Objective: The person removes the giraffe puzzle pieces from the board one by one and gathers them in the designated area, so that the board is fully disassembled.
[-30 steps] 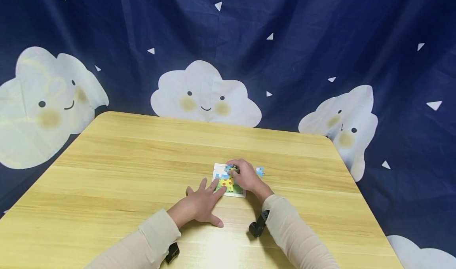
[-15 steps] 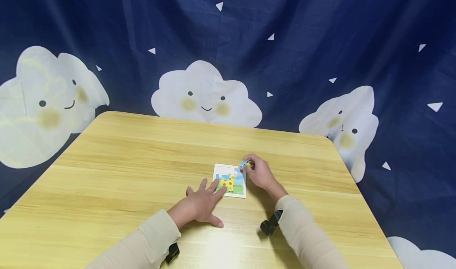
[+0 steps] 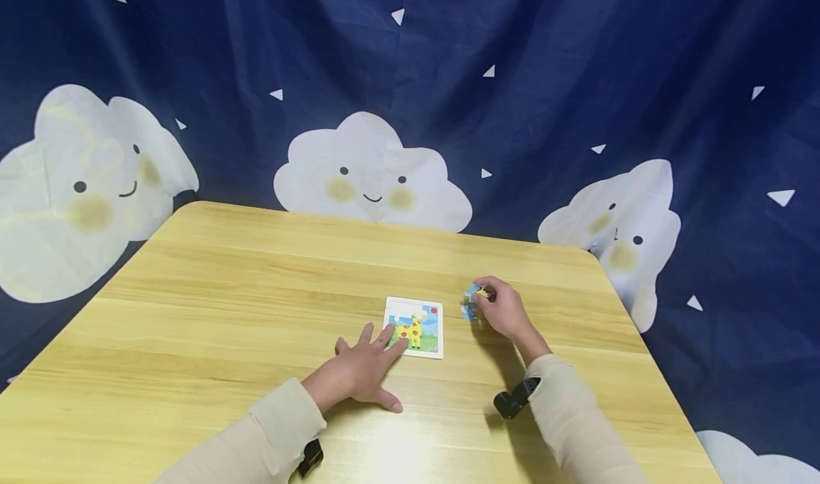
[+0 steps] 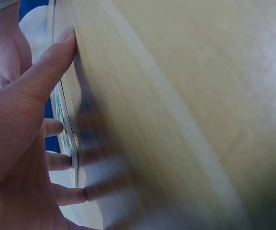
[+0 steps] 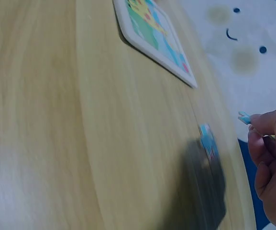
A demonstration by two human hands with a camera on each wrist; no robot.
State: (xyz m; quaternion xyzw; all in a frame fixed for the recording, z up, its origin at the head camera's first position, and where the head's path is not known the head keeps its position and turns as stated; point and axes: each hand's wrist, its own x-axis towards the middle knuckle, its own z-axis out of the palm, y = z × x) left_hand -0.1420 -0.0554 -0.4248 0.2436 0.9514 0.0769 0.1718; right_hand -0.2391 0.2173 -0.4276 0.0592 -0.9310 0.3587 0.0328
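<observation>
A square jigsaw puzzle board (image 3: 440,338) with a white rim lies mid-table, showing a spotted yellow giraffe on green and blue. Bare white shows along its upper left. My left hand (image 3: 359,377) rests with fingers spread, the fingertips on the board's lower left part. To the right of the board, my right hand (image 3: 507,312) pinches a blue and yellow puzzle piece (image 5: 244,118) between thumb and fingers, raised above the table in the right wrist view. Below it a loose blue puzzle piece (image 5: 208,142) lies on the wood, partly in the hand's shadow.
The wooden table (image 3: 256,277) spreads around the board on every side. Behind it hangs a dark blue curtain (image 3: 435,43) printed with white clouds and triangles. A black wrist camera (image 3: 512,402) sits under the right sleeve.
My right hand has lifted the pinched piece away from the board's top and carried it right, over the loose piece. My left hand has stayed in place.
</observation>
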